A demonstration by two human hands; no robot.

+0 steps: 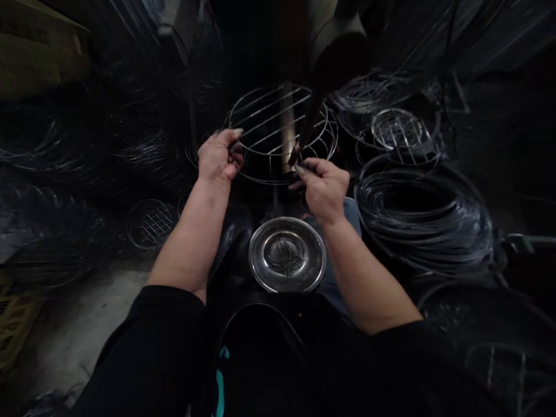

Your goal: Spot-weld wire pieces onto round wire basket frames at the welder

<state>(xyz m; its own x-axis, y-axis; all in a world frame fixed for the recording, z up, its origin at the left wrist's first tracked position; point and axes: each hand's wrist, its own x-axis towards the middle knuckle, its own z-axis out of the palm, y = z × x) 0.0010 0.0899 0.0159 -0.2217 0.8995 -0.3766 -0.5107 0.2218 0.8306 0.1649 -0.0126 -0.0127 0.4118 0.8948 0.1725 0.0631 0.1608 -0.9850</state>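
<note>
A round wire rack [266,123] with parallel bars across it and rings of wire below is held up in front of me. My left hand [220,153] is closed on its left rim, thumb on top. At the rack's front right, my right hand [325,184] pinches its fingers together by the rim; what lies between the fingertips is too small to make out. Just above those fingertips, a dark pointed arm [311,116] comes down to the rim, over a brassy upright bar [288,130]. Below, a shiny metal dish [257,255] holds several curved bits of wire.
At the right lies a thick coil of wire [428,223], with a smaller round wire rack [397,130] behind it. Another small wire grid [157,225] is at the left. A heavy machine cylinder [334,40] hangs above the rack. Dark piles of wire line the left side.
</note>
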